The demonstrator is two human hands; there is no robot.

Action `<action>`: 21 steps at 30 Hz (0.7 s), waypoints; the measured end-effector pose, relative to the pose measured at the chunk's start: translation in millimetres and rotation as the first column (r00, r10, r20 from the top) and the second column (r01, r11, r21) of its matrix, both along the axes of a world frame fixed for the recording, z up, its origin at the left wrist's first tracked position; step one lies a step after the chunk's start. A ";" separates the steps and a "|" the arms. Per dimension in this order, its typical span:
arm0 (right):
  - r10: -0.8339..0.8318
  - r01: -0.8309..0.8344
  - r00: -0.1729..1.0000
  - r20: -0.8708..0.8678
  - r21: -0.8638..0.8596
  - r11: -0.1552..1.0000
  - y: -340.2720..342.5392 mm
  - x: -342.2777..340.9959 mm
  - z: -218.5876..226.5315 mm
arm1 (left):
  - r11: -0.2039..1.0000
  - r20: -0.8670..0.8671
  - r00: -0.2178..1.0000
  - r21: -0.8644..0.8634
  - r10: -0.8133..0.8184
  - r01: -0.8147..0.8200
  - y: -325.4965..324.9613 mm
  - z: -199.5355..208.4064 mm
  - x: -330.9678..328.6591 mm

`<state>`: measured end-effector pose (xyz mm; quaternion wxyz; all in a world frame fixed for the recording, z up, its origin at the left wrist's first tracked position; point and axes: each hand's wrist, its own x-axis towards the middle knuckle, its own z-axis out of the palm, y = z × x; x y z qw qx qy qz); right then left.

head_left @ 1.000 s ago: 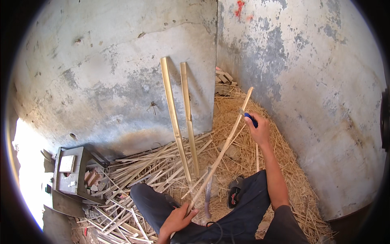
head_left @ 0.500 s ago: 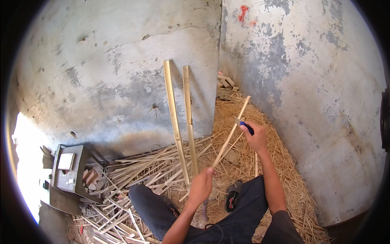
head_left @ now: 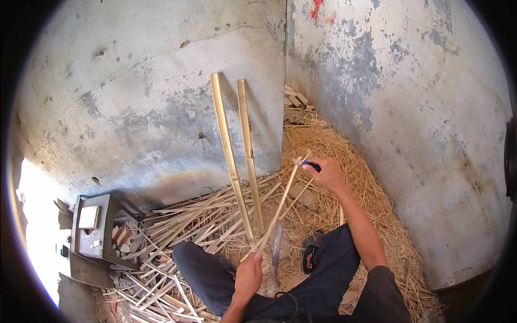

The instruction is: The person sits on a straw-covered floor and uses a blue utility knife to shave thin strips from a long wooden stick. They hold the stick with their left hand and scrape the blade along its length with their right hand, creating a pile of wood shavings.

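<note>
one left hand (head_left: pixel 249 275), one right hand (head_left: pixel 327 173). held strip (head_left: pixel 279 210): one. blue-handled tool (head_left: pixel 312 166): one. broad upright slats (head_left: pixel 224 129): two. curved knife (head_left: pixel 276 248): one. shoes (head_left: pixel 309 257): two, one mostly hidden. wooden stand (head_left: pixel 110 231): one. walls (head_left: pixel 134 102): two. loose strips (head_left: pixel 177 226): dozens, too tangled to count. brick pieces (head_left: pixel 295 99): several, number unclear.

Head-worn fisheye cam looks down & fwd, v. wide.
</note>
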<state>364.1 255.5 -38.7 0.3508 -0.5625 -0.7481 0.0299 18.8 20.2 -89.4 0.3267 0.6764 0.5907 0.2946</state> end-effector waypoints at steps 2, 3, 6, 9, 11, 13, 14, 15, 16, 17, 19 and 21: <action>0.007 -0.007 1.000 0.007 -0.021 1.000 -3.6 -13.9 2.7 | 0.997 -0.015 1.000 -0.073 0.018 -0.020 -9.9 -0.8 -10.4; 0.011 -0.011 1.000 0.011 -0.032 0.999 -4.4 -21.1 4.4 | 0.997 0.004 1.000 -0.071 0.025 -0.025 -10.8 -0.9 -13.4; 0.000 0.001 1.000 0.015 -0.079 0.997 -10.5 -42.6 12.4 | 0.994 0.109 0.993 -0.103 0.037 -0.026 -15.0 -4.3 -27.0; 0.007 -0.006 1.000 0.012 -0.051 0.999 -10.0 -50.6 9.4 | 0.976 0.303 0.952 -0.213 0.031 0.036 -13.8 -25.8 -43.5; -0.003 0.004 1.000 0.016 -0.027 1.000 -9.7 -52.7 7.8 | 0.944 0.417 0.907 -0.319 0.055 0.089 -12.4 -31.3 -47.5; -0.031 0.032 0.999 0.024 -0.030 0.999 -8.8 -56.3 7.0 | 0.978 0.316 0.947 -0.207 0.047 0.021 -14.5 -30.8 -44.8; -0.037 0.037 0.999 0.018 -0.029 0.999 -8.8 -58.0 7.4 | 0.989 0.263 0.964 -0.149 0.047 -0.008 -15.8 -27.6 -42.0; -0.043 0.043 0.999 0.012 -0.029 0.999 -9.0 -59.2 7.7 | 0.994 0.093 0.994 -0.098 0.064 -0.055 -16.9 -24.0 -36.7; -0.049 0.049 0.999 0.006 -0.028 0.998 -9.6 -60.9 8.4 | 0.995 -0.080 0.993 -0.040 0.088 -0.091 -17.6 -16.2 -30.0; -0.056 0.056 0.998 -0.006 -0.011 0.998 -9.8 -62.7 9.0 | 0.993 -0.248 0.961 0.024 0.119 -0.117 -17.2 -11.9 -26.5; -0.071 0.072 0.997 -0.028 0.021 0.997 -10.4 -63.6 9.4 | 0.996 -0.229 0.970 -0.003 0.085 -0.088 -14.9 -12.9 -27.7; -0.094 0.096 0.995 -0.044 0.041 0.995 -9.6 -60.4 8.7 | 0.998 -0.062 0.997 -0.043 0.039 -0.042 -10.6 -14.3 -29.9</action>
